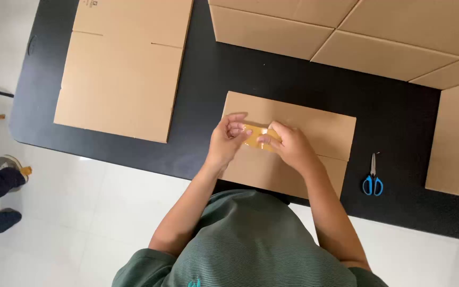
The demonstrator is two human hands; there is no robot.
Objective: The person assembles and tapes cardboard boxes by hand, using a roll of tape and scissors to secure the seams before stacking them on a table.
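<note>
A closed cardboard box stands on the black table right in front of me. Both hands are over its top, near the seam between the flaps. My left hand and my right hand together hold a yellowish-brown roll of packing tape between their fingers. The roll is partly hidden by the fingers. I cannot tell whether a strip of tape is stuck to the box.
Blue-handled scissors lie on the table to the right of the box. A flattened carton lies at the left, several more cardboard sheets at the back and right. Another person's shoes are on the white floor, far left.
</note>
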